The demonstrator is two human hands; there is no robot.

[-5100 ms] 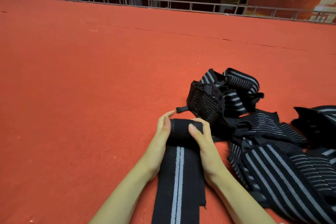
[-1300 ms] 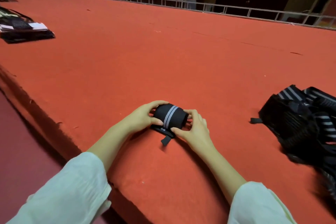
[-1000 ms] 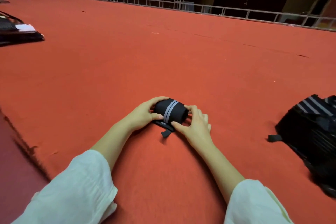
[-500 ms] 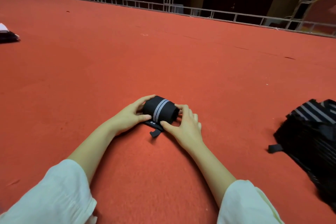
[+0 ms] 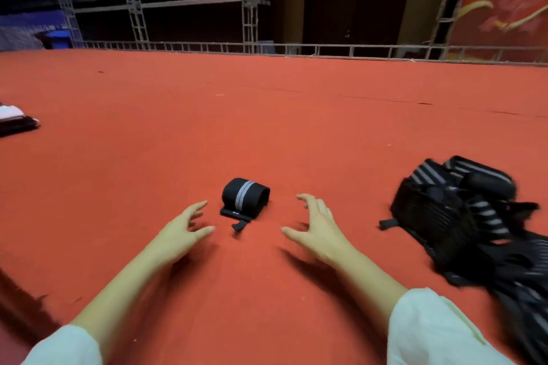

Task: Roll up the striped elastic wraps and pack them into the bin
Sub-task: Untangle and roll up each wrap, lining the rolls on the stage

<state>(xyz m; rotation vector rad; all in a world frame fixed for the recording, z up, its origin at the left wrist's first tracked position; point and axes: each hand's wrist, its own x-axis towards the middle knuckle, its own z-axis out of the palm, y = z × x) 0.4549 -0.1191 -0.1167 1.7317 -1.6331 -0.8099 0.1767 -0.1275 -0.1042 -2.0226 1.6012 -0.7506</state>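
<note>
Nearest, white sleeves point(image 5: 430, 332) are seen. Beyond them the left hand point(image 5: 181, 234) and right hand point(image 5: 318, 231) are held just above the red carpeted floor point(image 5: 267, 127), fingers spread and loosely curved, nothing gripped. Between and just beyond them one rolled wrap point(image 5: 245, 197) lies on the carpet, touched by neither hand, its end tab point(image 5: 238, 226) trailing near. Rolling of this piece is judged done; packing is not. To the right a heap of loose striped wraps point(image 5: 474, 231) remains to be rolled. Whether the dark meshed mass there is the bin cannot be told. A small label point(image 5: 235, 212) on the roll is too small to be read. No legible writing is found on the far banner point(image 5: 501, 15).
</note>
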